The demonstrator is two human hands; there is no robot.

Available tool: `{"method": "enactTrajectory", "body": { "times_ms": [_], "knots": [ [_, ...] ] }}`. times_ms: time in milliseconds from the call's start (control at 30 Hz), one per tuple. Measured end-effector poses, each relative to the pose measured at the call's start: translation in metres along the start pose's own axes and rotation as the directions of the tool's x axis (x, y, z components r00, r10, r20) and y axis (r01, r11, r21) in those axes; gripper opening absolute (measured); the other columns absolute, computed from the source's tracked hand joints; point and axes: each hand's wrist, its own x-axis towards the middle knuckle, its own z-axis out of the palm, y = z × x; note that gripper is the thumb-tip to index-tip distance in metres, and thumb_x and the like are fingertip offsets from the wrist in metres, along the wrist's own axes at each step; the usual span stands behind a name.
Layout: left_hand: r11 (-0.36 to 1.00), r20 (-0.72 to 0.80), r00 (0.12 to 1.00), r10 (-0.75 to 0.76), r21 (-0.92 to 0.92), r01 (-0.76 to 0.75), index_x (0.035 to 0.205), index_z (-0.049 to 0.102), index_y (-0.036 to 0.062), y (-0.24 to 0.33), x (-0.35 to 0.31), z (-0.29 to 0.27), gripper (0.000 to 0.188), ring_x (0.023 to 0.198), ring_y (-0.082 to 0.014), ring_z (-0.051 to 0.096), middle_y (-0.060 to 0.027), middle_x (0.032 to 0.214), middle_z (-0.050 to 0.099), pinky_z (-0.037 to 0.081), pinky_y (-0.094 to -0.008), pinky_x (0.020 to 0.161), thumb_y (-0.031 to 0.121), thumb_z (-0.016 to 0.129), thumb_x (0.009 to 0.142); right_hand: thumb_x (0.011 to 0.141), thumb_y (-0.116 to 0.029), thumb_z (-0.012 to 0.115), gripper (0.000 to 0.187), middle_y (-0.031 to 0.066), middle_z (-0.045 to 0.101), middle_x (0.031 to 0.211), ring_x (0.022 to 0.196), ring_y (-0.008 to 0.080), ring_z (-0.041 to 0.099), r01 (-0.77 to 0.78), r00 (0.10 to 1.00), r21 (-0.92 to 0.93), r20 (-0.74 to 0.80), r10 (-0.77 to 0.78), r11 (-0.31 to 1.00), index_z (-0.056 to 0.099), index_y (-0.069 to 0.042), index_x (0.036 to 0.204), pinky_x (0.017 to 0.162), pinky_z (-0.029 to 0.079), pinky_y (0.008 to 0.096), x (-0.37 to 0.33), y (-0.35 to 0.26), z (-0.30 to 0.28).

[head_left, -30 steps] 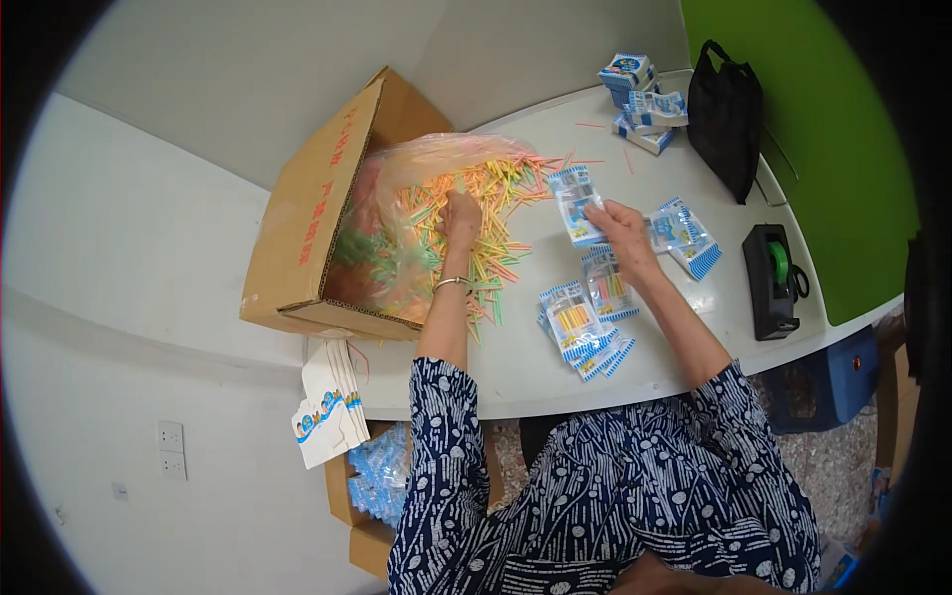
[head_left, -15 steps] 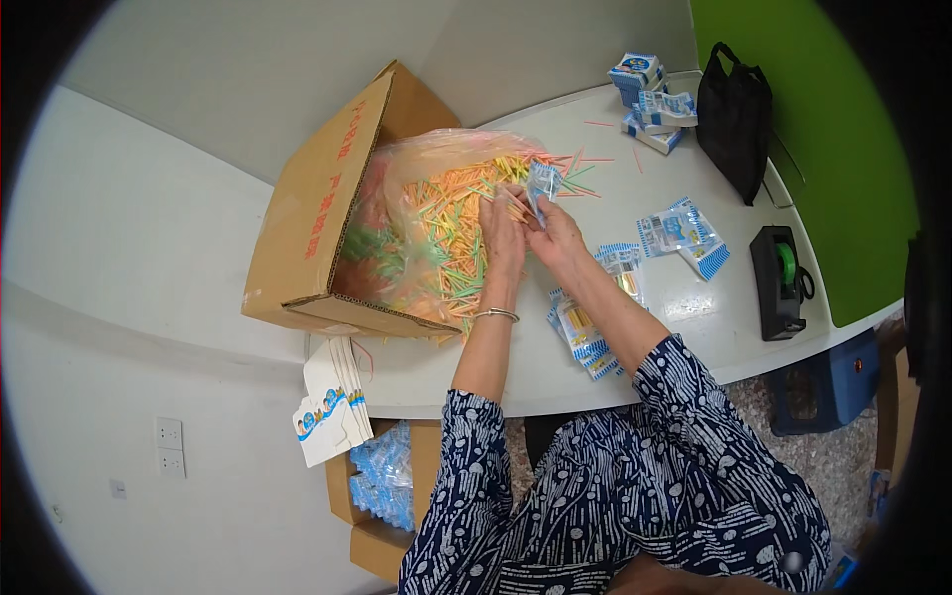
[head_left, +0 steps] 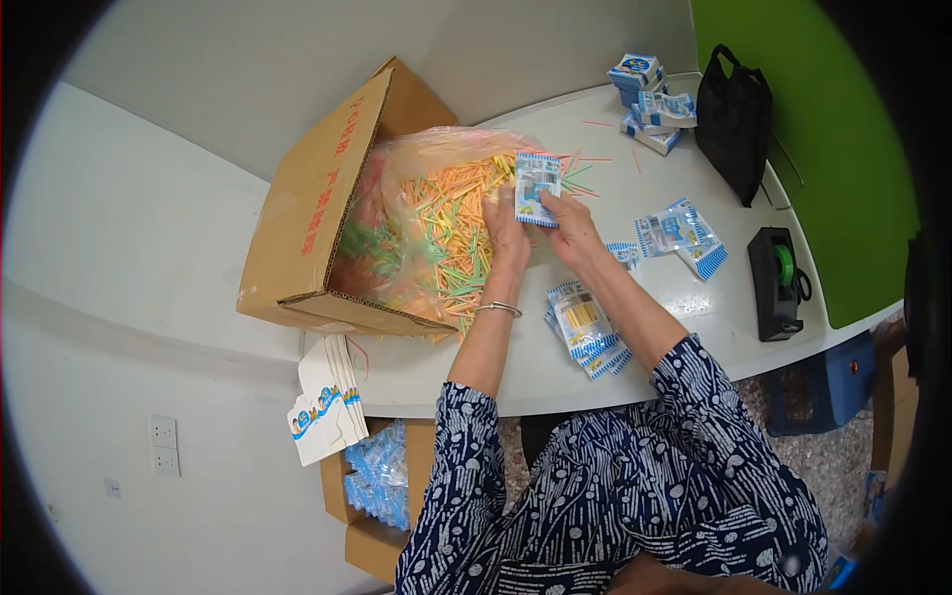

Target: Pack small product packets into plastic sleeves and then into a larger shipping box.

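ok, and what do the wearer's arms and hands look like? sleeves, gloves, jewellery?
Navy-blue fabric sleeves with a white print of ovals and dashed lines, ending on the forearms. Left hand: no glove, thin silver-coloured bangle at the wrist. Right hand: no glove, nothing visible on the wrist.

Left hand: fingers partly hidden by the raised packet; grip cannot be told. Right hand: fingers behind that packet (the thumb lies in front). Flat packet: partly covered by the right forearm. Sticks, left: blurred by plastic. Blue stool, near right: top hidden under the table. Brown panel, right: cut off, kind unclear.
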Motion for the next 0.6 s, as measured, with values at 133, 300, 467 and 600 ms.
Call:
{"method": "enactTrajectory", "body": {
  "times_ms": [133,300,467,600],
  "knots": [
    [0.992,0.017,0.999,0.047,-0.118,-0.045,0.100,0.049,0.0031,0.035,0.015,-0.017,0.018,0.078,-0.0185,0.061,-0.0089,0.090,0.060,0.052,-0.0332,0.069,0.020,0.044,0.099,0.087,-0.017,0.063,0.021,0.0042,0.067,0.089,0.075,0.0094,0.061,0.046,0.992,-0.391,0.123,0.003,0.919,0.064,-0.002,0.103,0.069,0.050,0.0275,-0.023,-0.041,-0.004],
    [0.987,0.109,0.989,0.095,-0.140,-0.079,0.102,0.045,0.0041,0.062,-0.004,0.016,0.026,0.081,-0.0213,0.063,-0.0108,0.092,0.060,0.051,-0.0356,0.074,0.030,0.043,0.099,0.085,-0.023,0.067,0.019,-0.0002,0.065,0.075,0.065,0.0041,0.056,0.018,0.946,-0.712,0.240,0.218,0.702,0.069,-0.004,0.086,0.059,0.042,0.0198,-0.044,-0.080,-0.031],
    [0.987,0.287,0.948,0.135,-0.122,-0.103,0.101,0.048,0.0034,0.064,-0.025,0.026,0.028,0.087,-0.0235,0.064,-0.0104,0.092,0.061,0.051,-0.0354,0.079,0.031,0.044,0.099,0.084,-0.022,0.068,0.019,-0.0001,0.064,0.074,0.064,0.0038,0.055,-0.041,0.910,-0.738,0.251,0.331,0.674,0.069,-0.003,0.083,0.056,0.040,0.0184,-0.055,-0.093,-0.039],
    [0.994,0.338,0.935,0.106,-0.027,-0.103,0.100,0.049,0.0031,0.060,-0.041,0.036,0.029,0.093,-0.0251,0.064,-0.0112,0.093,0.061,0.051,-0.0358,0.082,0.032,0.045,0.099,0.084,-0.021,0.068,0.019,0.0000,0.064,0.074,0.064,0.0042,0.054,-0.056,0.905,-0.710,0.260,0.335,0.702,0.069,-0.002,0.084,0.056,0.040,0.0185,-0.061,-0.095,-0.041]
  ]
}}
